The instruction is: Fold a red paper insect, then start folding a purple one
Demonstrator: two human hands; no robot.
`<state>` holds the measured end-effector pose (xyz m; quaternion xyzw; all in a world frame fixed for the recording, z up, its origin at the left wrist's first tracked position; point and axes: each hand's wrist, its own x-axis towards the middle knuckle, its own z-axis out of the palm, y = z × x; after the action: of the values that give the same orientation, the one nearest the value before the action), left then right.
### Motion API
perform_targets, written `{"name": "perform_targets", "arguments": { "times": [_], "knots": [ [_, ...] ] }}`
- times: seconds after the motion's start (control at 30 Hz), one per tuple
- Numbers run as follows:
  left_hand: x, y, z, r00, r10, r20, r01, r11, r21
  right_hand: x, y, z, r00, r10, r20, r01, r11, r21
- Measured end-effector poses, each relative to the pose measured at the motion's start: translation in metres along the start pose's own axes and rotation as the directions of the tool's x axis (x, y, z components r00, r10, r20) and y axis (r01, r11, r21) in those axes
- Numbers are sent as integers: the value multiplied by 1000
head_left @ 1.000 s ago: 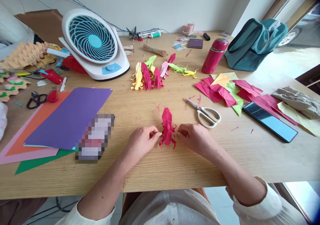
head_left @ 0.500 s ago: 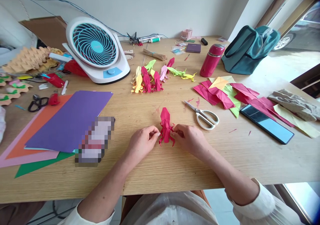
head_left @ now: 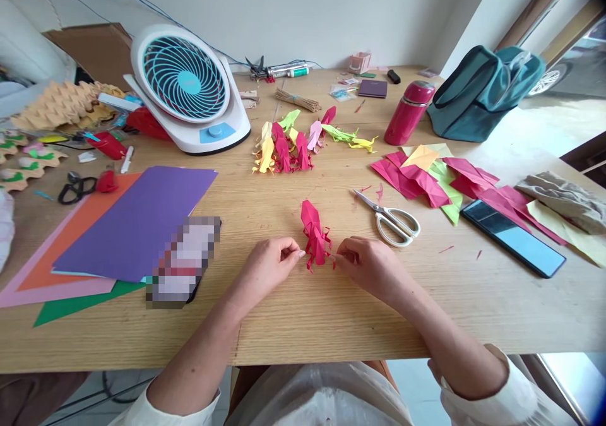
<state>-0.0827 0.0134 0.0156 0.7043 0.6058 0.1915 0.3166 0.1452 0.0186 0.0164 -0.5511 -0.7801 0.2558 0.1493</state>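
Note:
A pinkish-red origami figure (head_left: pixel 314 235) with a pointed, faceted body and several thin curled legs is on the wooden table between my hands. My left hand (head_left: pixel 277 263) is closed in a pinch at its lower left legs. On the opposite side, the thumb and forefinger of my right hand (head_left: pixel 369 263) pinch the tip of a lower right leg. White-handled scissors (head_left: pixel 398 225) lie beyond my right hand, blades pointing up and left. Farther back sits a group of similar folded figures (head_left: pixel 283 151) in red, yellow, green and pink.
Coloured paper sheets (head_left: pixel 127 224) and a pixelated phone-like object (head_left: pixel 182 262) lie left. A fan (head_left: pixel 215 134) stands behind them. Rightward are folded paper pieces (head_left: pixel 416 183), a phone (head_left: pixel 514 236), a red flask (head_left: pixel 408 115) and a teal bag (head_left: pixel 473 107).
The origami figure has tilted, its top leaning further left. My right hand has shifted slightly right, from the figure's side out to a leg tip. The camera view has moved a little.

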Motion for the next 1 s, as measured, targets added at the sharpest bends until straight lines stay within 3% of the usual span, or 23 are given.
{"name": "perform_targets", "arguments": {
  "times": [0.13, 0.27, 0.43, 0.6, 0.77, 0.9, 1.0],
  "knots": [
    [-3, 4, 3, 997, -14, 73, 5, 993, 115, 2, -6, 4, 995, 89, 40, -85, 991, -100],
    [-5, 9, 9, 997, -56, 56, 48, 991, 122, 6, -9, 8, 989, 134, 55, -128, 986, -103],
    [-4, 9, 13, 997, -83, -10, 83, 995, 49, 6, -9, 11, 993, 112, 22, -110, 992, -68],
    [-1, 6, 15, 992, -53, -111, 48, 997, -55, 9, -5, 15, 997, 57, -49, -59, 997, -41],
    [2, -1, 16, 984, -5, -177, -2, 999, -40, 8, -2, 18, 995, 22, -95, -27, 998, -52],
    [4, -7, 13, 979, 0, -202, 1, 1000, 5, 11, 2, 10, 987, 43, -154, -49, 998, -34],
    [7, -10, 11, 973, 5, -229, -2, 1000, 13, 26, 4, -4, 977, 117, -176, -96, 987, 126]
  ]
}}
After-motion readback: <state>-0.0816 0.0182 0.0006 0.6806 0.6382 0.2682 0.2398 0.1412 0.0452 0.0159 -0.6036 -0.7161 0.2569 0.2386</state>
